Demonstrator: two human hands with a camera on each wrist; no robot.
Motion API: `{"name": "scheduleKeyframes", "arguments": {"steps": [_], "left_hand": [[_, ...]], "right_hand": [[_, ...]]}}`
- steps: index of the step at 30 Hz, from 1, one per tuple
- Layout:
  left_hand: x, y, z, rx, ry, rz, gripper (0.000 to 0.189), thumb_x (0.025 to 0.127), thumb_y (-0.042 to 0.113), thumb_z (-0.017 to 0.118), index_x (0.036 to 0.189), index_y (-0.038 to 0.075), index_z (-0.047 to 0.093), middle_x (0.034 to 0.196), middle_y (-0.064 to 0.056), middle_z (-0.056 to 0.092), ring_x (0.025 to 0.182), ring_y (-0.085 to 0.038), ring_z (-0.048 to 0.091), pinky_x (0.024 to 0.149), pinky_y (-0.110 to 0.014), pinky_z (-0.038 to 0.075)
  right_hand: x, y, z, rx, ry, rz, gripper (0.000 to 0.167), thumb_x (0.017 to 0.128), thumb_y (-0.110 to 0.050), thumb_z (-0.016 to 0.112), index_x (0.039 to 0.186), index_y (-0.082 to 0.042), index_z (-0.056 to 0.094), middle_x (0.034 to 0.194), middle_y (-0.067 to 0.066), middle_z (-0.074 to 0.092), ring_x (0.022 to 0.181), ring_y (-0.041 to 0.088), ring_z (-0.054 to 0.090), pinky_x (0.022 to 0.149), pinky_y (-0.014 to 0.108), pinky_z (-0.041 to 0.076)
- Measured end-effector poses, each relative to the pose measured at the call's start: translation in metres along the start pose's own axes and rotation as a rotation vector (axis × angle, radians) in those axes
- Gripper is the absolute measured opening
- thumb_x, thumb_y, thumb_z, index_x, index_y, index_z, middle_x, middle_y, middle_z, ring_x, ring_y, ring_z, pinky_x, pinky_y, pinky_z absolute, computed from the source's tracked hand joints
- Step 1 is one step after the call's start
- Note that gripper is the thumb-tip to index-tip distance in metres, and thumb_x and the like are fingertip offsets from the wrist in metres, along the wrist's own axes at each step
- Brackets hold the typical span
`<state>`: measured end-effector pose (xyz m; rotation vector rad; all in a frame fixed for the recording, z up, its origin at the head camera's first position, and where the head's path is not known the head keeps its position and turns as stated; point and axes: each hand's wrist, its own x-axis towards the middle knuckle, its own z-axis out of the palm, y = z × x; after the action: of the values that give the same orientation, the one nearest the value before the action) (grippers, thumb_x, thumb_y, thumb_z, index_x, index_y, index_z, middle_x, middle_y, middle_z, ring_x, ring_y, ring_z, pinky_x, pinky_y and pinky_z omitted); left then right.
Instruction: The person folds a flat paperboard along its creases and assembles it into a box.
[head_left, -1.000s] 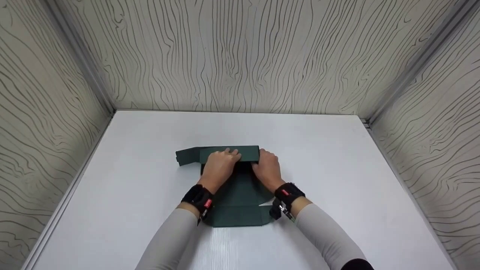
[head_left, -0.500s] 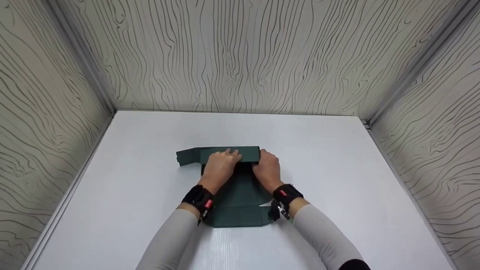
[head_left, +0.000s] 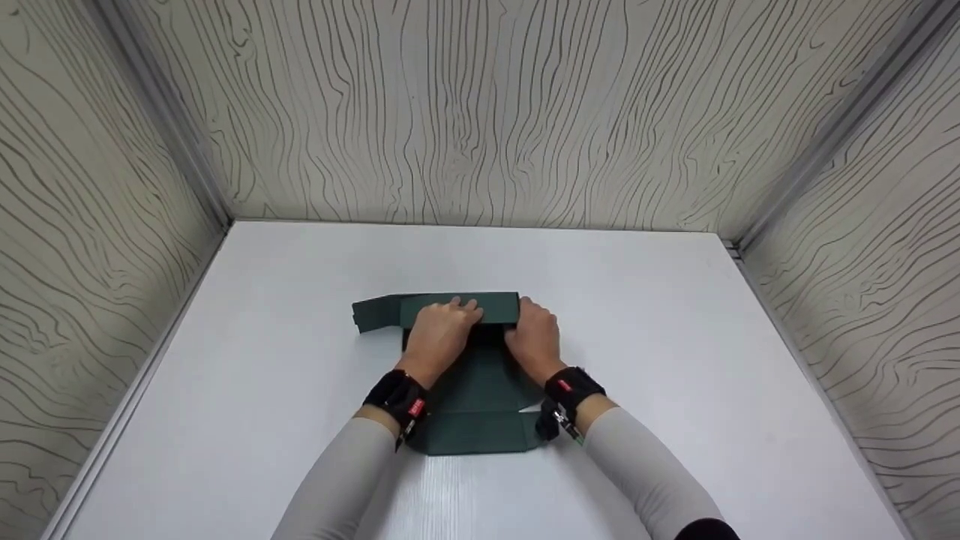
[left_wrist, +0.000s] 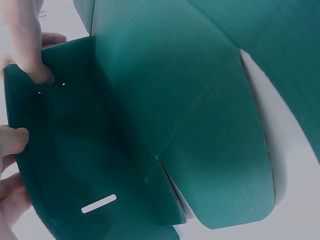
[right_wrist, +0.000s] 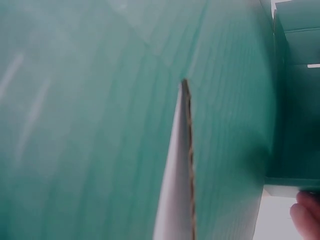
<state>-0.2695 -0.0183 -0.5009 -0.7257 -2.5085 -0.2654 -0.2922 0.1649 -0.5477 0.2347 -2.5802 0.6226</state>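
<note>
A dark green cardboard box, partly folded, lies on the white table. Its far wall stands raised and a long panel runs along it. My left hand grips that panel, fingertips over its top. At the right end, my right hand pinches the end wall; in the left wrist view its thumb presses inside, with a finger outside. A flap sticks out at the far left. The left wrist view also shows a slot in the box wall. In the right wrist view, green cardboard fills most of the picture.
The white table extends around the box. Wood-patterned panels rise behind it and on both sides. The near flap of the box lies flat toward the person. Each wrist wears a black strap.
The right wrist has shifted very slightly to the left. Otherwise both hands keep their hold and the box stays in place.
</note>
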Motion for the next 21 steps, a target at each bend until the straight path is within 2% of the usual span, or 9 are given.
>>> {"name": "scheduleKeyframes", "arguments": {"steps": [4, 8, 10, 13, 15, 17, 19, 21], "left_hand": [[0.000, 0.000, -0.001, -0.024, -0.001, -0.008, 0.026, 0.098, 0.008, 0.056, 0.107, 0.018, 0.078, 0.111, -0.004, 0.075, 0.101, -0.024, 0.073, 0.080, -0.040, 0.061], [0.000, 0.000, 0.001, -0.022, -0.005, -0.010, 0.026, 0.098, 0.008, 0.056, 0.107, 0.018, 0.078, 0.111, -0.004, 0.075, 0.101, -0.024, 0.073, 0.080, -0.040, 0.060], [0.001, 0.000, 0.002, -0.015, -0.004, -0.008, 0.026, 0.098, 0.008, 0.056, 0.106, 0.019, 0.079, 0.111, -0.003, 0.075, 0.101, -0.024, 0.074, 0.080, -0.040, 0.061], [0.001, 0.000, 0.002, 0.000, -0.003, 0.000, 0.026, 0.097, 0.008, 0.057, 0.106, 0.019, 0.079, 0.111, -0.003, 0.075, 0.100, -0.023, 0.074, 0.078, -0.039, 0.061], [0.001, 0.000, 0.003, 0.005, -0.002, 0.003, 0.026, 0.098, 0.008, 0.057, 0.106, 0.019, 0.079, 0.111, -0.003, 0.075, 0.100, -0.023, 0.074, 0.078, -0.039, 0.061], [0.001, -0.001, 0.003, 0.006, -0.007, 0.002, 0.026, 0.098, 0.009, 0.057, 0.107, 0.020, 0.078, 0.111, -0.003, 0.075, 0.100, -0.023, 0.074, 0.079, -0.038, 0.061], [0.001, -0.001, 0.003, 0.003, -0.012, 0.001, 0.026, 0.099, 0.009, 0.056, 0.108, 0.019, 0.078, 0.112, -0.004, 0.075, 0.101, -0.024, 0.073, 0.080, -0.038, 0.060], [0.001, -0.002, 0.003, -0.004, -0.013, -0.002, 0.026, 0.099, 0.010, 0.055, 0.109, 0.019, 0.078, 0.112, -0.004, 0.075, 0.101, -0.024, 0.073, 0.080, -0.038, 0.060]], "right_hand": [[0.000, 0.001, 0.000, -0.003, 0.009, -0.025, 0.012, 0.074, 0.001, 0.068, 0.083, -0.002, 0.060, 0.072, 0.015, 0.065, 0.070, 0.033, 0.069, 0.060, 0.045, 0.057], [0.000, 0.002, -0.002, 0.010, -0.026, -0.016, 0.012, 0.077, -0.002, 0.068, 0.086, -0.002, 0.061, 0.075, 0.015, 0.067, 0.073, 0.033, 0.070, 0.063, 0.046, 0.057], [0.000, 0.002, -0.005, 0.016, -0.059, 0.012, 0.018, 0.079, -0.006, 0.070, 0.094, -0.001, 0.062, 0.083, 0.015, 0.068, 0.079, 0.033, 0.071, 0.067, 0.046, 0.058], [0.001, 0.003, -0.010, 0.012, -0.106, 0.026, 0.044, 0.080, -0.013, 0.075, 0.118, -0.001, 0.058, 0.105, 0.016, 0.067, 0.090, 0.032, 0.070, 0.075, 0.046, 0.058], [0.003, 0.004, -0.015, 0.024, -0.143, -0.016, 0.064, 0.080, -0.014, 0.077, 0.137, -0.006, 0.049, 0.128, 0.016, 0.059, 0.105, 0.031, 0.068, 0.083, 0.046, 0.058], [0.006, 0.003, -0.019, 0.035, -0.181, -0.089, 0.078, 0.080, -0.013, 0.078, 0.148, -0.015, 0.040, 0.146, 0.015, 0.047, 0.120, 0.030, 0.061, 0.090, 0.046, 0.056], [0.010, 0.001, -0.024, 0.045, -0.222, -0.167, 0.083, 0.082, -0.011, 0.077, 0.153, -0.023, 0.036, 0.157, 0.012, 0.035, 0.133, 0.029, 0.052, 0.099, 0.047, 0.053], [0.013, -0.002, -0.025, 0.032, -0.245, -0.232, 0.082, 0.084, -0.009, 0.074, 0.154, -0.028, 0.035, 0.160, 0.010, 0.032, 0.139, 0.029, 0.047, 0.104, 0.047, 0.050]]}}
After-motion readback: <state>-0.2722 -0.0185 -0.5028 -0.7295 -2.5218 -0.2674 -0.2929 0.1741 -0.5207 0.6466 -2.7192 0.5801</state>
